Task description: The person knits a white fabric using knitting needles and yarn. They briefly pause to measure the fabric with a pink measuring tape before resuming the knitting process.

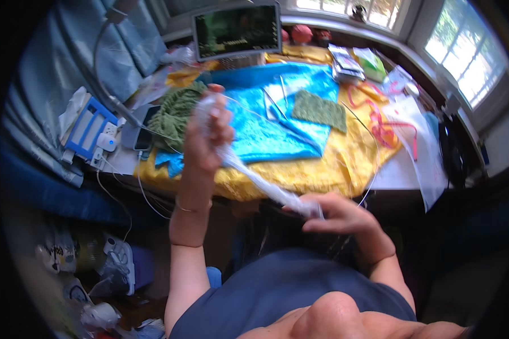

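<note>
Raised over the table's left part, my left hand (210, 131) is closed around one end of a twisted strip of thin white material (258, 180), perhaps plastic. Its lower end reaches my right hand (341, 214), whose fingers lie about it; motion blur hides how firmly. Behind my left hand is a heap of green knitted fabric (174, 110). A flat green knitted piece (319, 111) lies on a shiny blue cloth (254, 135), near metal needles (275, 103). A thin cable with a needle-like end (375, 142) curves down at the right.
Yellow cloth (314, 173) covers much of the table. A screen (237, 31) stands at the back. Pink ribbon (379, 127) and a translucent white sheet (415, 144) lie right. At left are a phone (146, 131), a blue rack (89, 123), a charger (107, 142) and a curved stand (110, 93).
</note>
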`<move>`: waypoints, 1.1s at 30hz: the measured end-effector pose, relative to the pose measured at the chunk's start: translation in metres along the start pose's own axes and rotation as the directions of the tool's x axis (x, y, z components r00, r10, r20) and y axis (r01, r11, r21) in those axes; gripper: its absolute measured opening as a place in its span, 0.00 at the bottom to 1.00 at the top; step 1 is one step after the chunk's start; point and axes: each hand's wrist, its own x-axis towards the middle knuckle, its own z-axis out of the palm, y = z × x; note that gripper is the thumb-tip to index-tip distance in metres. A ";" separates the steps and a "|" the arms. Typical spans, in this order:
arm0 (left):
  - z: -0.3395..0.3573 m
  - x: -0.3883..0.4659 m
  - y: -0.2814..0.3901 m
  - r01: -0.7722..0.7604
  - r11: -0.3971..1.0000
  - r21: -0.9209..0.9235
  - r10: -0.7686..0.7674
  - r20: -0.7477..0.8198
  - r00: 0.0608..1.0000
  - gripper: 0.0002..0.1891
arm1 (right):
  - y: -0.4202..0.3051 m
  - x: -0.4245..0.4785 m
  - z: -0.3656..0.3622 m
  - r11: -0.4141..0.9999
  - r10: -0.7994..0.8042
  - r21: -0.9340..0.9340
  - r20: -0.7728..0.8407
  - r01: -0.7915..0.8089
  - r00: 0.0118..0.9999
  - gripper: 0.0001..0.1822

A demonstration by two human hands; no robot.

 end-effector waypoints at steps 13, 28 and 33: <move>-0.055 -0.032 0.061 -0.113 0.985 0.134 0.126 -0.099 0.987 0.14 | -0.019 -0.123 -0.063 0.654 -0.572 -0.657 -0.754 -0.375 0.324 0.04; -0.015 -0.094 0.050 -0.013 0.850 0.526 0.010 0.009 1.000 0.08 | 0.027 -0.173 -0.086 0.695 -0.708 -0.718 -0.676 -0.031 -0.203 0.42; 0.043 -0.113 0.018 -0.068 0.586 0.808 -0.002 0.085 0.996 0.14 | 0.005 -0.158 -0.061 0.601 -0.751 -0.746 -0.650 0.286 -0.116 0.39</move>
